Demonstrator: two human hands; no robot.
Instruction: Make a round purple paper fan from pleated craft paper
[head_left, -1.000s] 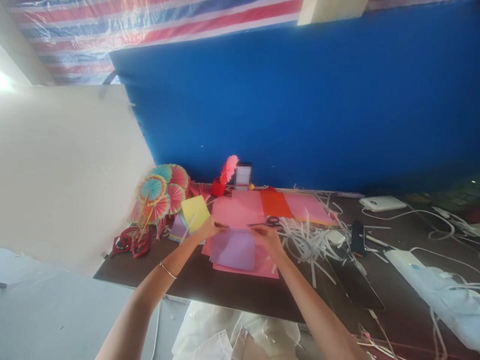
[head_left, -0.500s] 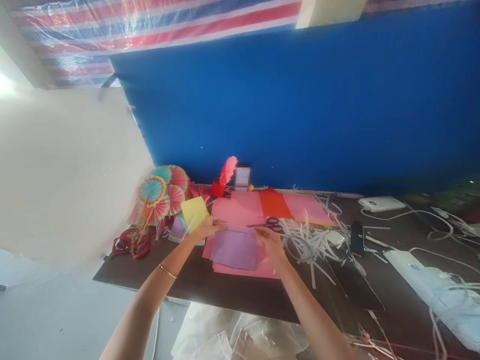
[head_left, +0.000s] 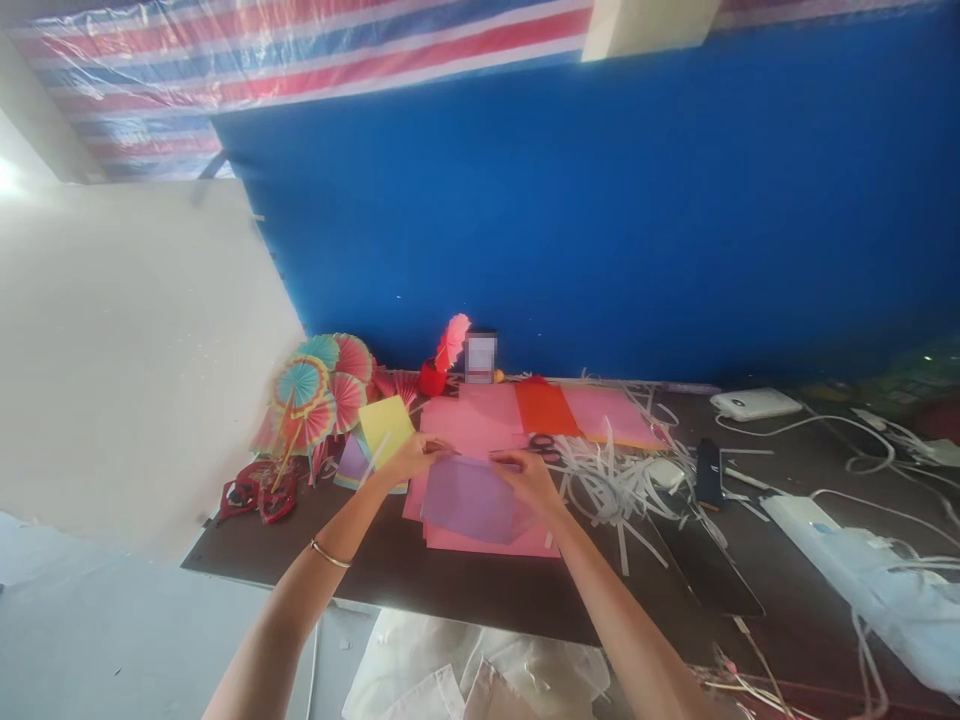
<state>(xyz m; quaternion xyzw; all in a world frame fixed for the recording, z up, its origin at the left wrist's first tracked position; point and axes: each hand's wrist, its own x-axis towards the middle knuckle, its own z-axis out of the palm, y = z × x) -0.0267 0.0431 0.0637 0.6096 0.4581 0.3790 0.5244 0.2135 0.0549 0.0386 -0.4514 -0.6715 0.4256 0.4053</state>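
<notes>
A purple sheet of paper (head_left: 469, 502) lies over pink sheets (head_left: 480, 418) in front of me. My left hand (head_left: 417, 458) is closed at its upper left corner, fingers pinching the edge. At the upper right part of the same edge, my right hand (head_left: 529, 482) is closed too, thumb and fingers on the paper. Dark-handled scissors (head_left: 545, 443) lie just beyond my right hand, which partly hides them. Beside my left hand is a yellow sheet (head_left: 388, 424) on top of other coloured sheets.
Folded paper fans (head_left: 304, 385) and red scissors-like items (head_left: 260, 490) are at the left. White paper strips (head_left: 611, 475) heap up on the right, near a phone (head_left: 709, 565), a white power bank (head_left: 757, 404) and cables. A blue panel (head_left: 570, 220) stands behind the table.
My right hand has slid left along the top edge of the purple paper, closer to my left hand. My left hand stays nearly in place. The view has shifted slightly.
</notes>
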